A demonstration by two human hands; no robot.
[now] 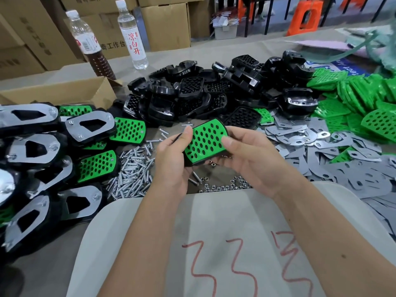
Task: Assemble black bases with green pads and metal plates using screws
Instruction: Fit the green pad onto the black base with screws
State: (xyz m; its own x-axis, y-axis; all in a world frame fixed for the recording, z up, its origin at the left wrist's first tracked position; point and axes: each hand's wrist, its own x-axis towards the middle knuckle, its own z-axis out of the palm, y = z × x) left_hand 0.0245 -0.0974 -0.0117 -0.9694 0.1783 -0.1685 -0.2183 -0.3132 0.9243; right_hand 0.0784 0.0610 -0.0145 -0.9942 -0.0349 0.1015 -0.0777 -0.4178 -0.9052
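Green pad (204, 142) on base, edges between both hands (214, 155)

Both hands hold one black base (189, 160) with a green pad (204, 141) seated on top: the left hand (173, 159) grips its near-left end, thumb on the pad's upper corner, and the right hand (246, 153) holds the right edge, thumb on the pad. Below them on the desk (192, 54) lie loose screws (132, 172) and nuts (225, 185). Finished assemblies (42, 151) sit left, bare black bases (214, 91) behind, metal plates (321, 151) and green pads (364, 99) right.
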